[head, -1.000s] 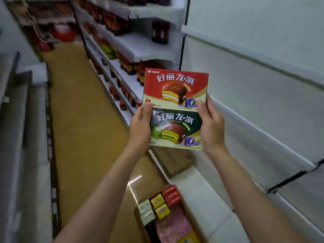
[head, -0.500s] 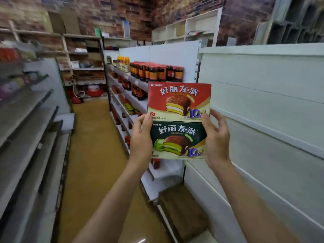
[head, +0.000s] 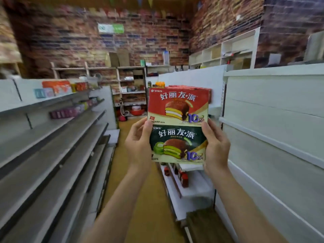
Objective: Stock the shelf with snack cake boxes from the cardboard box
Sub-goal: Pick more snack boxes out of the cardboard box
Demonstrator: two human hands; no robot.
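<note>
Two snack cake boxes held upright at centre frame, one stacked on the other: red box (head: 178,106) on top, green box (head: 178,144) beneath, faces toward the camera. Left hand (head: 138,146) grips the stack's left edge, thumb across the seam between the boxes, fingers curled behind. Right hand (head: 216,148) grips the right edge the same way, thumb at the seam.

White shelving (head: 273,120) along the right of the frame, close beside the boxes; its boards in view look bare. Grey shelves (head: 52,146) at left, a few packets at upper left. Bottles on a low shelf (head: 192,188) under the hands.

Cardboard box not in view. Judgement: mid-carry, with these two boxes not yet placed; how much stock remains can't be told.
</note>
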